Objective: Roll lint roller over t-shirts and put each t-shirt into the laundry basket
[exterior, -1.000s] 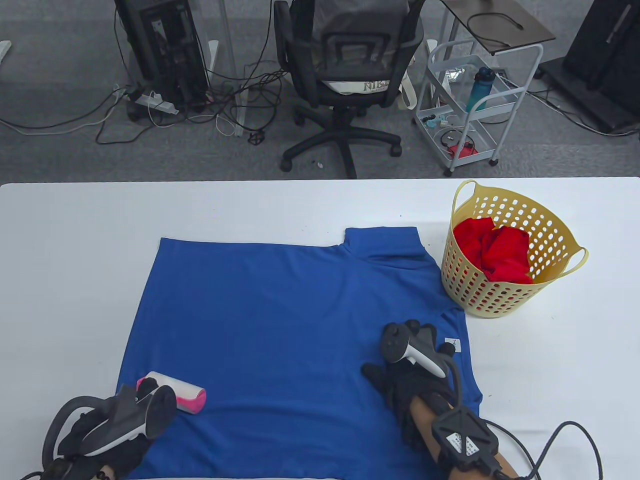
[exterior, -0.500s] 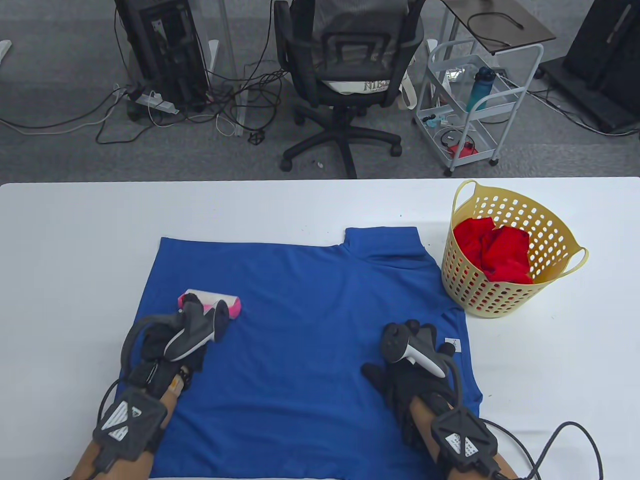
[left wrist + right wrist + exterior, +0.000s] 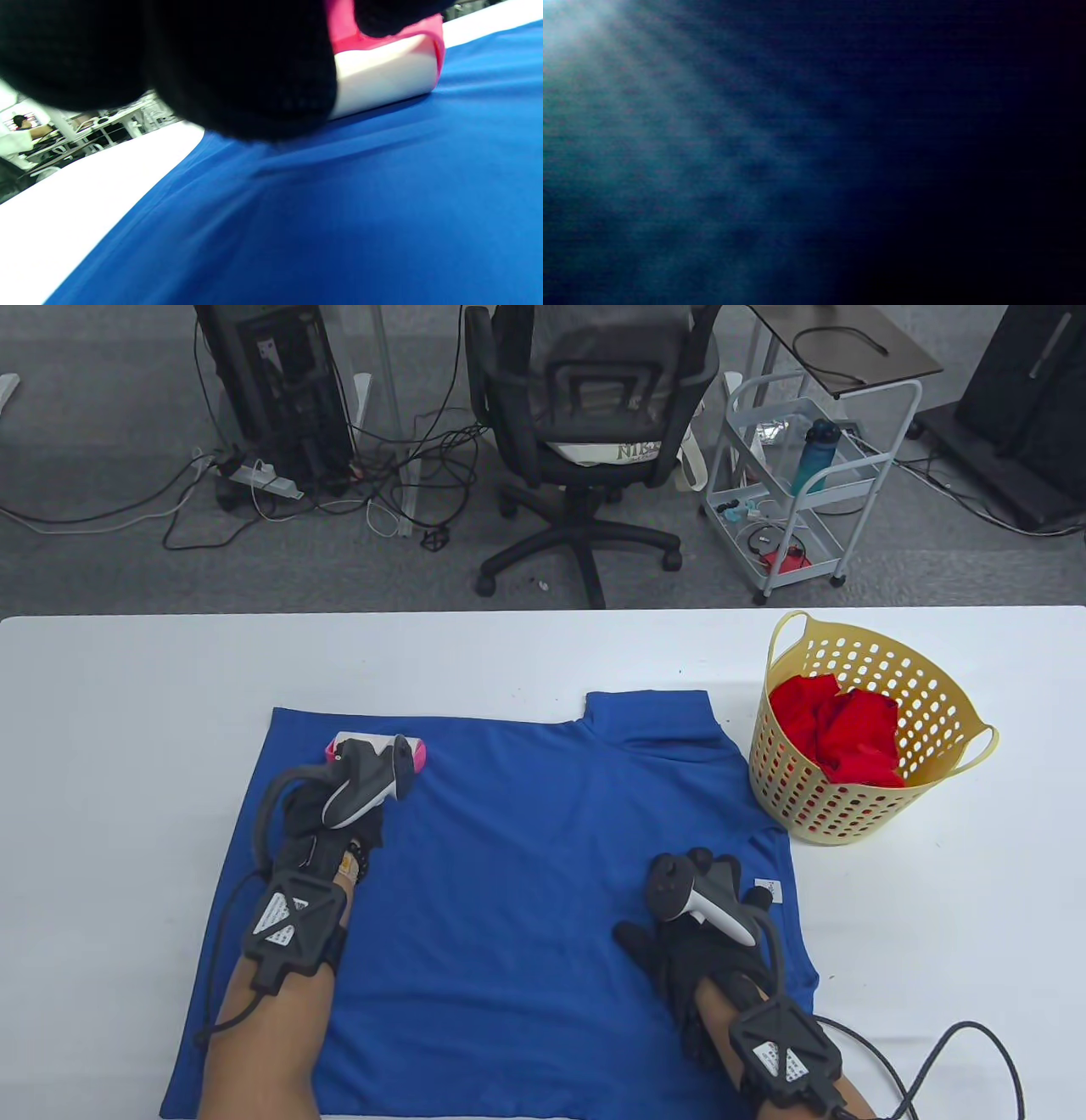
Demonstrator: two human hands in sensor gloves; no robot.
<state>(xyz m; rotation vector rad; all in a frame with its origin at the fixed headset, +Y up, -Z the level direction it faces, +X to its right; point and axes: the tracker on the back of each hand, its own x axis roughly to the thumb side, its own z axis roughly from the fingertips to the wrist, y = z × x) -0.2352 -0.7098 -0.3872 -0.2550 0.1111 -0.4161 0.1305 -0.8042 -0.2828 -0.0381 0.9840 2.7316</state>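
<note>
A blue knit t-shirt (image 3: 509, 882) lies spread flat on the white table (image 3: 127, 687), its collar end toward the far edge and its hem at the near edge. The gloved left hand (image 3: 327, 827) reaches onto the far-left part of the shirt and grips a lint roller with a pink frame and white adhesive drum (image 3: 411, 751). The tracker on the back of the hand covers most of the roller in the table view; only the pink end and a strip of white show. In the left wrist view the drum (image 3: 382, 80) rests directly on the blue fabric (image 3: 339, 212), and the black fingers (image 3: 237, 72) curl around the roller from above.

The gloved right hand (image 3: 691, 937) lies on the near-right part of the shirt, beside a small white label (image 3: 768, 891). The fingers are largely hidden under the tracker, so it cannot be determined whether they are spread or curled. The right wrist view shows only dark, blurred blue.

A yellow perforated plastic laundry basket (image 3: 942, 704) stands on the table at the far right, just beside the shirt's right shoulder. It contains a crumpled red garment (image 3: 836, 729).
</note>
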